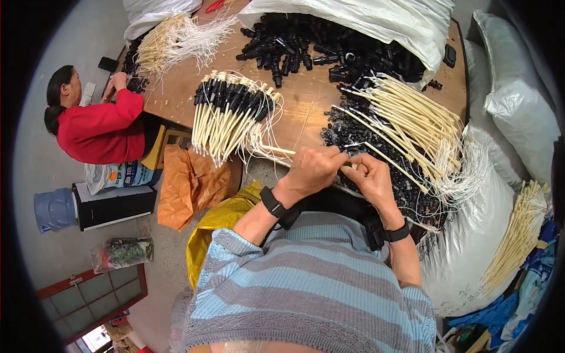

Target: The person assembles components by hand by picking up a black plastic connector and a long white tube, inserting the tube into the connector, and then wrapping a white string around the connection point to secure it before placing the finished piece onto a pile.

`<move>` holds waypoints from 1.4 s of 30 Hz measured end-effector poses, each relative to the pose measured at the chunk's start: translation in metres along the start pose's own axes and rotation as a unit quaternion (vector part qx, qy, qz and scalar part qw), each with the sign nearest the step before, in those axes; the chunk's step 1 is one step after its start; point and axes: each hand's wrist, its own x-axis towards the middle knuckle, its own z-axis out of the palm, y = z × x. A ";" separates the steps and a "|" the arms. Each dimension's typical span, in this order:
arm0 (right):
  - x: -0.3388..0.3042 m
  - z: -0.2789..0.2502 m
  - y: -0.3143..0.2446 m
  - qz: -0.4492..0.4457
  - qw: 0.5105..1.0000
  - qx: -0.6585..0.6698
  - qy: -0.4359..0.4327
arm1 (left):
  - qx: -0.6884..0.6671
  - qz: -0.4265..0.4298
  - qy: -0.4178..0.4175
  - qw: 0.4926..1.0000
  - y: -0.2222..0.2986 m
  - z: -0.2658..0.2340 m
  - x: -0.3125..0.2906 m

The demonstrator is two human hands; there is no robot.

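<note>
My left hand (311,169) and my right hand (372,177) meet at the near edge of a wooden table (306,100). The fingertips of both pinch one cream plastic tube (385,157) with a thin white string, which runs up to the right. Under and beyond my hands lies a heap of small black plastic parts (353,135). A loose pile of cream tubes with strings (412,117) lies to the right of my hands. A row of tubes fitted with black caps (232,112) lies to the left.
A white sack spilling larger black pump heads (318,47) fills the table's far side. A person in a red top (103,126) works at the table's left end beside another tube bundle (170,38). White sacks (518,112) stand at the right; orange and yellow bags (194,182) lie below the table.
</note>
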 end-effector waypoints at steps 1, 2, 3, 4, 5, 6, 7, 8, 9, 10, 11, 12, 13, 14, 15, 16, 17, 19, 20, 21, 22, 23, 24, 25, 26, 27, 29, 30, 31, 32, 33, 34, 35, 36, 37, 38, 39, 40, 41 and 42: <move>-0.001 0.004 -0.003 -0.062 0.997 -0.021 0.047 | 0.003 -0.001 0.000 1.000 -0.003 -0.002 -0.001; 0.000 0.009 -0.006 -0.123 0.987 -0.041 0.094 | -0.018 -0.035 0.046 0.998 -0.011 -0.004 -0.001; 0.001 0.007 -0.019 -0.172 0.975 -0.040 0.137 | -0.039 -0.068 0.091 0.993 -0.019 -0.006 -0.002; 0.002 0.004 -0.028 -0.163 0.970 -0.001 0.181 | -0.008 -0.068 0.126 0.990 -0.035 -0.015 0.000; 0.008 -0.004 -0.023 -0.181 0.959 -0.014 0.219 | 0.021 -0.065 0.161 0.985 -0.053 -0.027 0.000; 0.011 -0.014 -0.017 -0.198 0.945 -0.029 0.259 | 0.098 -0.118 0.195 0.969 -0.066 -0.039 -0.002; 0.009 -0.019 -0.023 -0.189 0.957 -0.057 0.213 | 0.176 -0.169 0.187 0.951 -0.081 -0.049 -0.009; 0.007 -0.019 -0.020 -0.200 0.962 -0.124 0.141 | 0.213 -0.250 0.155 0.932 -0.094 -0.057 -0.013; 0.004 -0.014 -0.021 -0.265 0.939 -0.185 0.116 | 0.254 -0.251 0.146 0.923 -0.108 -0.062 -0.017; 0.001 -0.008 -0.024 -0.325 0.908 -0.247 0.091 | 0.284 -0.275 0.147 0.907 -0.115 -0.060 -0.020; -0.002 -0.006 -0.024 -0.297 0.915 -0.263 0.069 | 0.294 -0.265 0.164 0.903 -0.114 -0.054 -0.015; -0.002 -0.008 -0.017 -0.293 0.916 -0.264 0.073 | 0.306 -0.255 0.180 0.899 -0.108 -0.049 -0.008; 0.001 -0.011 -0.003 -0.255 0.930 -0.241 0.110 | 0.207 -0.219 0.186 0.935 -0.101 -0.040 0.004; 0.001 -0.016 0.006 -0.219 0.941 -0.215 0.142 | 0.102 -0.169 0.147 0.969 -0.097 -0.033 0.010; 0.001 -0.025 0.008 -0.168 0.942 -0.239 0.164 | 0.046 -0.112 0.116 0.986 -0.089 -0.021 0.025; 0.002 -0.035 0.011 -0.192 0.919 -0.275 0.207 | -0.036 -0.116 0.071 0.990 -0.077 -0.011 0.037; 0.000 -0.043 0.009 -0.178 0.906 -0.314 0.220 | -0.064 -0.110 0.045 0.991 -0.076 0.005 0.052; -0.002 -0.055 0.008 -0.178 0.890 -0.351 0.229 | -0.049 -0.087 0.068 0.993 -0.094 0.031 0.082; -0.004 -0.058 0.016 -0.134 0.882 -0.397 0.216 | -0.038 -0.064 0.085 0.994 -0.106 0.041 0.092; -0.007 -0.060 0.022 -0.085 0.870 -0.441 0.204 | -0.038 -0.061 0.089 0.993 -0.115 0.048 0.097; -0.008 -0.060 0.025 -0.089 0.868 -0.443 0.206 | -0.019 -0.098 0.065 0.993 -0.123 0.054 0.100; -0.010 -0.061 0.031 -0.075 0.868 -0.440 0.220 | -0.005 -0.132 0.037 0.990 -0.119 0.053 0.108; -0.011 -0.063 0.035 -0.061 0.867 -0.436 0.232 | -0.006 -0.128 0.037 0.991 -0.115 0.051 0.109; -0.010 -0.067 0.038 -0.060 0.868 -0.433 0.236 | -0.016 -0.186 -0.037 0.982 -0.112 0.045 0.105; -0.011 -0.068 0.038 -0.054 0.868 -0.431 0.239 | -0.026 -0.240 -0.115 0.964 -0.108 0.038 0.101; -0.010 -0.067 0.034 -0.094 0.863 -0.423 0.261 | -0.026 -0.260 -0.132 0.956 -0.114 0.041 0.091; -0.006 -0.067 0.022 -0.165 0.849 -0.404 0.299 | -0.028 -0.247 -0.077 0.966 -0.114 0.045 0.067; -0.005 -0.068 0.008 -0.188 0.849 -0.405 0.283 | -0.028 -0.235 -0.018 0.971 -0.113 0.044 0.057; -0.003 -0.066 0.001 -0.227 0.846 -0.391 0.281 | -0.009 -0.152 0.062 0.986 -0.119 0.048 0.048; -0.001 -0.065 -0.005 -0.263 0.841 -0.378 0.282 | -0.012 -0.149 0.059 0.987 -0.117 0.044 0.049; 0.002 -0.063 -0.010 -0.292 0.842 -0.366 0.267 | -0.014 -0.082 0.016 0.996 -0.111 0.036 0.051; 0.002 -0.061 -0.014 -0.320 0.842 -0.354 0.251 | -0.016 -0.014 -0.027 0.999 -0.108 0.033 0.053; 0.003 -0.056 -0.014 -0.331 0.856 -0.330 0.219 | -0.011 -0.005 -0.028 1.000 -0.112 0.036 0.053; 0.000 -0.051 -0.021 -0.313 0.869 -0.334 0.188 | -0.011 -0.006 -0.026 1.000 -0.117 0.037 0.052; -0.003 -0.045 -0.023 -0.298 0.879 -0.328 0.178 | 0.010 -0.019 -0.034 0.999 -0.122 0.036 0.050; -0.006 -0.040 -0.022 -0.279 0.888 -0.323 0.170 | 0.028 -0.029 -0.043 0.998 -0.122 0.034 0.052; -0.008 -0.034 -0.015 -0.255 0.901 -0.284 0.204 | 0.026 -0.026 -0.043 0.998 -0.123 0.032 0.053; -0.009 -0.034 -0.010 -0.254 0.901 -0.286 0.206 | 0.012 -0.044 -0.054 0.997 -0.124 0.029 0.055; -0.011 -0.035 -0.007 -0.203 0.921 -0.272 0.193 | 0.000 -0.064 -0.067 0.996 -0.123 0.022 0.055; -0.013 -0.036 -0.003 -0.152 0.937 -0.257 0.180 | -0.012 -0.084 -0.079 0.993 -0.122 0.017 0.055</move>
